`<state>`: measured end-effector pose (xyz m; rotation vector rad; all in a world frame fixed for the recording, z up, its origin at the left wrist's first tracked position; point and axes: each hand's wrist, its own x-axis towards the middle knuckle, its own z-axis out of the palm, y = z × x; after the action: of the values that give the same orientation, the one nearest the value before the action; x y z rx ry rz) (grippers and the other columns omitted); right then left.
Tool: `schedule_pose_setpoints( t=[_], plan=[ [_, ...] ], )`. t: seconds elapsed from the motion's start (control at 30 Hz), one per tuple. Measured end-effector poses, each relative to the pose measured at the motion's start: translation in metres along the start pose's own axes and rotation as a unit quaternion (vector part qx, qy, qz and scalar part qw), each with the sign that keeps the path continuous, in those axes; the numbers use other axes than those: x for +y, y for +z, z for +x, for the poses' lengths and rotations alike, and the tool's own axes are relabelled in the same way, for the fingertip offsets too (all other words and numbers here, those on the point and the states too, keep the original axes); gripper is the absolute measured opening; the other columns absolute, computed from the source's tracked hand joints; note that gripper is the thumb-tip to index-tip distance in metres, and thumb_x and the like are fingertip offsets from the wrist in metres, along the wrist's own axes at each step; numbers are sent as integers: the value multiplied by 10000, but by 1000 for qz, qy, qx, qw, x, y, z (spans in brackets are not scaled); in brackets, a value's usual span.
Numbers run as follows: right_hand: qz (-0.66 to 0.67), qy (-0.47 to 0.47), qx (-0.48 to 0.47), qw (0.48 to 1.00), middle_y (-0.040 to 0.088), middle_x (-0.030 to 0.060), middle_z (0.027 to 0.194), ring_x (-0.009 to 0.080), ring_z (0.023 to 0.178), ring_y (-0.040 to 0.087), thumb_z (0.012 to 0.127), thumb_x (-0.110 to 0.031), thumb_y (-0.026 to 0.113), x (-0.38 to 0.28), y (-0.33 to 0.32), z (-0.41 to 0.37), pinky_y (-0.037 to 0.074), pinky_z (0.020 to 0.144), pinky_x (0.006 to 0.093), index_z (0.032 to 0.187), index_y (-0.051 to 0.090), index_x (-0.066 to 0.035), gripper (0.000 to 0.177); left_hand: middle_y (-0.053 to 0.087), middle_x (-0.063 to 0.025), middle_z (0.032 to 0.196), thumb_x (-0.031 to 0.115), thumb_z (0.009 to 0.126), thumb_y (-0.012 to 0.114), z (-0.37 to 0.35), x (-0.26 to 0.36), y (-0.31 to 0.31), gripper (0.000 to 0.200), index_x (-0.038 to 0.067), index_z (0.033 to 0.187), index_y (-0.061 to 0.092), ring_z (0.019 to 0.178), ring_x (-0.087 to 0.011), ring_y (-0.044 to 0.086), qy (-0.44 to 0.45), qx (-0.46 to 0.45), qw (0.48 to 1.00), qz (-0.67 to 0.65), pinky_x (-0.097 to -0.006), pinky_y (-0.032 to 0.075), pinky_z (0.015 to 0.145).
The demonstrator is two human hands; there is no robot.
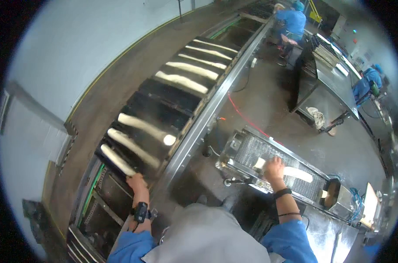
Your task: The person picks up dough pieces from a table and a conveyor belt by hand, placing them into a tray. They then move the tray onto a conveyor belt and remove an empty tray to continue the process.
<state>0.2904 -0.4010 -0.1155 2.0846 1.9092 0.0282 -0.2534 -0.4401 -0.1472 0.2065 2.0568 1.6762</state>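
On the left, my left hand (137, 180) touches the near end of a long pale dough strip (116, 158) lying on a black tray (157, 98); its fingers are curled at the strip's end. Two more strips lie beside it on the same conveyor, and a small round pale piece (169, 140) sits at the end of one. To the right, my right hand (274, 168) is over a metal mesh belt (256, 151), its fingers round a pale dough strip (297, 174) that shows on both sides of the hand.
Several more strips lie on trays farther up the conveyor, along its metal rail (225, 90). A steel table (334, 85) stands at the upper right. One person in blue (293, 22) is at the top, another (369, 83) at the right. A red hose (243, 115) crosses the floor.
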Motion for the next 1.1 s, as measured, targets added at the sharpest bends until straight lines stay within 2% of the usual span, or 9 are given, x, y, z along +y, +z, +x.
schedule_pose_setpoints(
  t=[0.17,0.3,0.43,0.57,0.7,0.83,0.9,0.93,1.1],
  plan=[
    [238,-63,-12,969,637,148,918,280,852,652,647,-177,698,-23,-71,12,529,757,378,968,619,-5,373,454,-191,1269,-133,664,568,-46,40,-18,664,-35,1300,403,1179,-308,456,354,16,916,188,-381,361,1025],
    [701,-121,50,701,645,60,817,159,747,616,651,-90,689,-21,-197,-5,501,703,302,940,612,-11,310,466,-166,1280,-20,733,589,-31,49,45,604,-14,1308,401,1191,-285,456,288,-252,921,73,-355,321,1049],
    [769,-149,39,621,640,103,960,180,838,630,692,-75,695,-51,-260,-36,520,755,327,1116,551,18,457,525,-168,1184,42,772,601,-58,73,67,556,-31,1287,402,1085,-266,526,181,-248,932,193,-318,401,940],
    [880,-291,-135,350,449,184,1346,272,1218,482,724,-52,702,-103,-277,-51,432,995,424,1365,352,14,733,455,-213,1296,74,799,569,-60,81,47,601,-11,1355,356,1156,-275,476,136,-363,911,140,-373,386,973],
    [842,-298,-132,429,426,139,1383,275,1290,402,729,20,628,-97,-252,-39,332,1067,390,1376,362,-15,701,433,-219,1324,22,775,556,-19,43,44,615,-11,1355,356,1184,-304,459,-88,-261,961,-32,-392,365,1001],
    [705,-177,-46,685,465,129,1340,260,1250,440,740,25,620,-34,-154,4,402,1010,381,1321,443,-38,611,383,-215,1374,-81,688,557,-29,50,39,660,4,1323,395,1282,-333,374,131,-125,966,185,-392,314,1055],
    [492,-69,-15,868,472,162,1318,311,1232,455,705,-60,673,12,-100,9,411,988,424,1308,422,2,656,400,-218,1364,-81,721,508,-49,58,41,605,10,1312,417,1292,-340,360,375,32,871,317,-404,262,1092],
    [365,-92,21,926,464,196,1311,381,1227,431,667,-67,689,49,-43,19,375,1008,451,1327,387,8,730,332,-223,1407,-86,722,497,-45,64,44,641,22,1343,377,1346,-361,248,385,-76,897,203,-429,160,1127],
    [103,216,-73,968,349,255,1392,411,1318,282,775,-408,608,188,95,-11,180,1121,476,1360,343,26,775,459,-243,1253,-69,757,497,-28,71,73,569,-34,1305,348,1196,-332,433,302,-130,907,262,-377,313,1035]
  ],
)
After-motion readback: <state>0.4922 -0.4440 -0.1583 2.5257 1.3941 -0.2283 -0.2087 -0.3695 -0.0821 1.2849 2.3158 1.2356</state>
